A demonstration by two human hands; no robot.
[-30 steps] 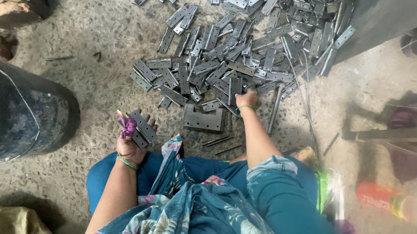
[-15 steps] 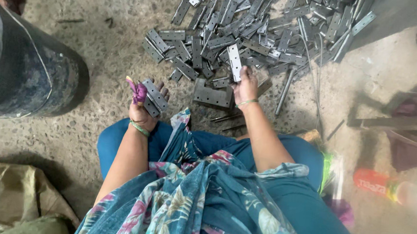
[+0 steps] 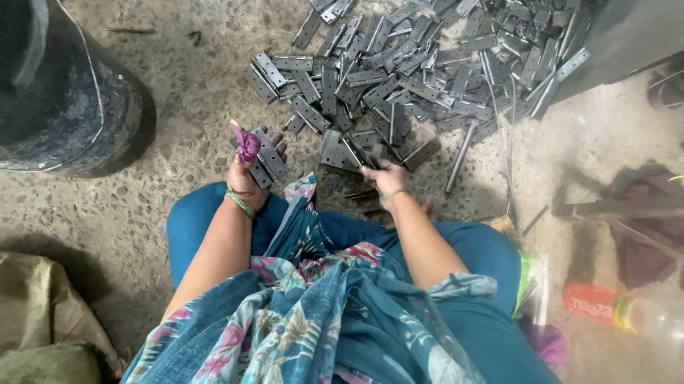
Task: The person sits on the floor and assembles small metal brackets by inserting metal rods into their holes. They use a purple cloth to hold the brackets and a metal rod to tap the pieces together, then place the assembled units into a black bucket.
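I sit on a speckled concrete floor in front of a heap of grey metal hinges (image 3: 415,69). My left hand (image 3: 248,176), with purple tape on a finger and a green bangle, holds a small stack of hinges (image 3: 268,156) raised above my knee. My right hand (image 3: 387,179) is down at the near edge of the heap, fingers closed around the end of a thin metal piece (image 3: 358,155) beside a flat square plate (image 3: 337,151). My lap is covered by blue floral cloth.
A large dark drum (image 3: 45,75) stands at the left. Thin metal rods (image 3: 461,156) lie at the heap's right side. A plastic bottle (image 3: 631,310) with a red label lies at the right, a tan sack (image 3: 12,313) at lower left, a metal frame (image 3: 646,209) at right.
My right hand, which had lifted a hinge above the heap half a second ago, has come back down to the heap's near edge. My left hand keeps its stack.
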